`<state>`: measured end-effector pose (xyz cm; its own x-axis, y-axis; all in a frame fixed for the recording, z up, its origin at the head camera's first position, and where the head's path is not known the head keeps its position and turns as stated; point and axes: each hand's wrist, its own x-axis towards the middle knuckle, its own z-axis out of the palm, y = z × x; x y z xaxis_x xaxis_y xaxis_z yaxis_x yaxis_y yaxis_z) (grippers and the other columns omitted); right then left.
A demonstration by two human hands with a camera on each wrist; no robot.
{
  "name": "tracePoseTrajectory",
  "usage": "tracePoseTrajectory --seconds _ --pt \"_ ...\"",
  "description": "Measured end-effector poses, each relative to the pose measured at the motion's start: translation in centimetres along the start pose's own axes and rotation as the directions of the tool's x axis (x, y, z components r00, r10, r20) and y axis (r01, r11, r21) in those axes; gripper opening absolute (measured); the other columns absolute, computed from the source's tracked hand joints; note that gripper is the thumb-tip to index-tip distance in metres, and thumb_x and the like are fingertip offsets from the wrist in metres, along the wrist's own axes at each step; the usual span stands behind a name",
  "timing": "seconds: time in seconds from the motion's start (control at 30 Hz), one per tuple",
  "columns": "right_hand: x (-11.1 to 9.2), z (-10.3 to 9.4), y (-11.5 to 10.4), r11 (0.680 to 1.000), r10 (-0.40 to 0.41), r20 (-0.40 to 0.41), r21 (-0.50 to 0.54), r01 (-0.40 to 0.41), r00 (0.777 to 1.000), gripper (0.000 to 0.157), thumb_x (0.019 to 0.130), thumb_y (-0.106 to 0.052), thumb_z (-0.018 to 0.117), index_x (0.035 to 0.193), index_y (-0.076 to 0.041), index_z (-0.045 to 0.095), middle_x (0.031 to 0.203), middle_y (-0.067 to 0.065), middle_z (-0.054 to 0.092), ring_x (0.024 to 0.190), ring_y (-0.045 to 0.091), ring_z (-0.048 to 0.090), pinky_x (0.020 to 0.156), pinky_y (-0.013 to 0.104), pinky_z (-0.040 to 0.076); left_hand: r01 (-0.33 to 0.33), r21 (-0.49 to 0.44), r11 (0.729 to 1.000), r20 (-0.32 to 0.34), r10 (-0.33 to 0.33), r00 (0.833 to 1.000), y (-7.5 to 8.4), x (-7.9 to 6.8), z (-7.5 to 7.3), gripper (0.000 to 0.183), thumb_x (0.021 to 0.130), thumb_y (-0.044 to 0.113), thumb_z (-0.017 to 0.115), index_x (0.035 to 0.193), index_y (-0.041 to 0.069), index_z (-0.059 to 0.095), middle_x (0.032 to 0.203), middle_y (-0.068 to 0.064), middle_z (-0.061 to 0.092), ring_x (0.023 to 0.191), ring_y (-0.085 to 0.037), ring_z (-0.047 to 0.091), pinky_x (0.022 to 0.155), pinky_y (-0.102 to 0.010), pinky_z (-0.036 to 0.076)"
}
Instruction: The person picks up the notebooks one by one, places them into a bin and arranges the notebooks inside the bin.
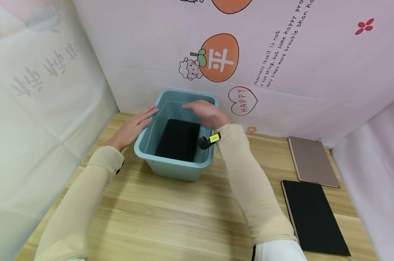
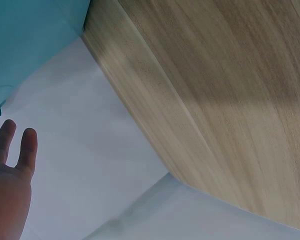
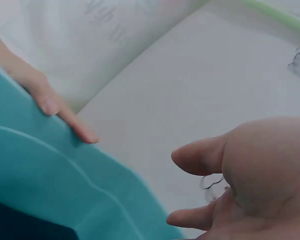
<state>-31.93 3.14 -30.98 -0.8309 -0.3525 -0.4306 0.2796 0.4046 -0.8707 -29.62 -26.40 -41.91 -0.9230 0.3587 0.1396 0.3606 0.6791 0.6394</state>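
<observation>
A blue plastic bin [image 1: 175, 170] stands on the wooden table near the back wall. Inside it lies a flat black rectangular thing [image 1: 179, 139], its exact kind hard to make out. My left hand [image 1: 131, 128] rests on the bin's left rim with its fingers stretched out. Over the bin's right rear side is my right hand [image 1: 208, 113], holding nothing. In the right wrist view the thumb and a finger of this right hand [image 3: 265, 175] are apart, with the left hand [image 3: 45, 95] on the rim beyond.
On the table's right side lie a black notebook [image 1: 316, 217] and, behind it, a brownish-pink notebook [image 1: 312, 161]. White printed sheeting [image 1: 144, 47] hangs at the back and both sides. The wooden tabletop [image 1: 171, 217] spreads in front of the bin.
</observation>
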Motion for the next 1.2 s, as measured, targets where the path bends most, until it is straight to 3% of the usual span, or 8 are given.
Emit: tracePoseTrajectory --seconds 0.1,0.23,0.4,0.57,0.7,0.87,1.2 --pt "-1.0 -0.6 -0.4 0.997 -0.052 0.006 -0.064 0.053 0.999 0.066 0.106 -0.042 0.053 0.162 -0.019 0.029 0.171 -0.004 0.018 0.158 0.021 0.015 0.131 0.048 0.014 -0.004 0.001 1.000 -0.003 0.004 1.000 0.2 0.0 -0.1 0.049 0.111 0.048 0.029 0.160 0.044 0.027 0.167 0.030 0.009 0.162 -0.021 0.011 0.127 -0.063 0.012" --pt "-2.2 -1.2 -0.7 0.981 -0.099 0.008 -0.166 0.099 0.995 0.066 0.105 -0.048 0.051 0.162 -0.025 0.028 0.170 -0.006 0.021 0.156 0.019 0.019 0.130 0.046 0.019 -0.006 -0.002 1.000 -0.004 0.006 1.000 0.2 0.0 -0.1 0.049 0.111 0.047 0.029 0.160 0.044 0.027 0.168 0.027 0.010 0.162 -0.021 0.011 0.127 -0.062 0.011" --pt "-3.4 -1.6 -0.8 0.937 -0.140 -0.014 -0.324 0.128 0.990 0.070 0.104 -0.054 0.047 0.164 -0.027 0.021 0.173 -0.004 0.010 0.156 0.021 0.017 0.129 0.048 0.023 -0.002 -0.002 1.000 0.001 0.002 1.000 0.2 0.0 -0.1 0.049 0.111 0.047 0.029 0.160 0.044 0.027 0.170 0.023 0.010 0.162 -0.023 0.011 0.127 -0.064 0.011" --pt "-4.1 -2.0 -0.5 0.856 -0.211 -0.094 -0.498 0.138 0.973 0.075 0.105 -0.058 0.040 0.165 -0.021 0.016 0.174 0.002 -0.006 0.160 0.025 0.002 0.130 0.052 0.016 0.000 -0.018 1.000 0.009 0.000 1.000 0.0 0.0 0.0 0.049 0.111 0.048 0.029 0.160 0.045 0.027 0.169 0.026 0.010 0.162 -0.021 0.010 0.127 -0.063 0.012" --pt "-4.3 -2.5 0.0 0.766 -0.283 -0.179 -0.634 0.109 0.942 0.080 0.103 -0.064 0.037 0.166 -0.018 0.014 0.174 0.007 -0.009 0.161 0.031 -0.009 0.129 0.060 0.002 0.003 -0.024 1.000 0.008 -0.003 1.000 -0.1 0.1 0.1 0.048 0.110 0.050 0.029 0.159 0.048 0.026 0.169 0.027 0.010 0.162 -0.020 0.009 0.127 -0.063 0.012" --pt "-4.8 -3.2 0.7 0.695 -0.328 -0.217 -0.714 0.079 0.919 0.084 0.102 -0.068 0.035 0.166 -0.019 0.011 0.173 0.009 -0.014 0.159 0.036 -0.019 0.126 0.065 -0.008 0.002 -0.018 1.000 0.006 -0.002 1.000 -0.2 0.2 0.2 0.050 0.110 0.052 0.028 0.159 0.046 0.026 0.169 0.026 0.009 0.162 -0.021 0.009 0.127 -0.064 0.011" --pt "-6.5 -4.9 2.2 0.662 -0.370 -0.234 -0.746 0.078 0.899 0.089 0.099 -0.070 0.039 0.166 -0.022 0.006 0.172 0.008 -0.019 0.158 0.037 -0.024 0.123 0.069 -0.012 0.006 -0.024 1.000 -0.002 -0.006 1.000 -0.2 0.1 0.2 0.050 0.110 0.051 0.029 0.160 0.046 0.026 0.171 0.021 0.011 0.162 -0.022 0.009 0.126 -0.066 0.010"
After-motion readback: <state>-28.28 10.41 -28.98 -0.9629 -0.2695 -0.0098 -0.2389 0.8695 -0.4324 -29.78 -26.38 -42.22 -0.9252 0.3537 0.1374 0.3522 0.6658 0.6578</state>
